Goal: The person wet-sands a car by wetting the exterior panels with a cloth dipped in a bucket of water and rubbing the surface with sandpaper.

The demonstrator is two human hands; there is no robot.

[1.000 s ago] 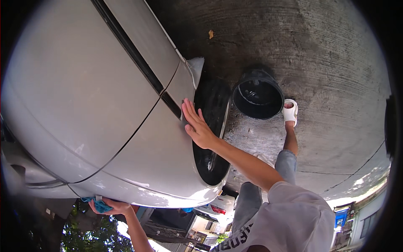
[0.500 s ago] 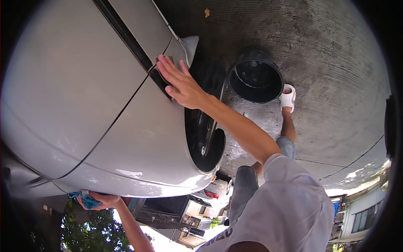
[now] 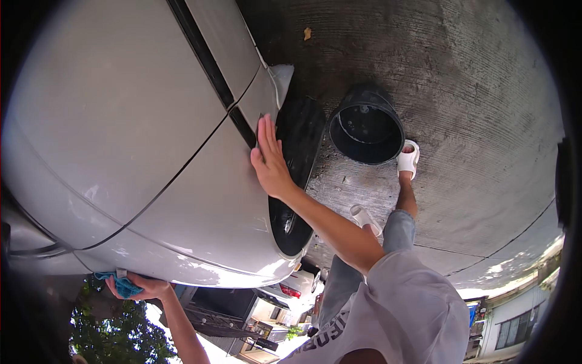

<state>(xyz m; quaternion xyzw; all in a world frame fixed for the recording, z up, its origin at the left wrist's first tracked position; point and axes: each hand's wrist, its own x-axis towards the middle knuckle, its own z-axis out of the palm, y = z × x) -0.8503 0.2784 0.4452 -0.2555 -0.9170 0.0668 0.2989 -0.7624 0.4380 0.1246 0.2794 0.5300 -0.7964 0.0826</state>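
Observation:
A silver-grey car body (image 3: 121, 121) fills the left side, crossed by a dark panel seam and a black trim strip (image 3: 203, 51). My right hand (image 3: 270, 167) lies against the panel beside the black tyre (image 3: 300, 130), fingers stretched and close together. The edge of a small grey-brown piece shows under its fingertips; the rest is hidden, and its kind cannot be made out. At the lower left, my left hand (image 3: 148, 287) is closed round a bunched blue cloth (image 3: 125, 287) with a pale tag, by the edge of the car body.
A black bucket (image 3: 367, 94) stands on the ribbed concrete floor (image 3: 473, 151), right of the tyre. Beside it is my foot in a white clog (image 3: 408, 159). A pale flap (image 3: 282, 82) juts out by the wheel. Another car (image 3: 294, 286) is parked beyond.
My right hand has slid down and to the right along the panel, and the grey-brown piece has moved with it. My left hand keeps its hold on the cloth. The view has shifted slightly.

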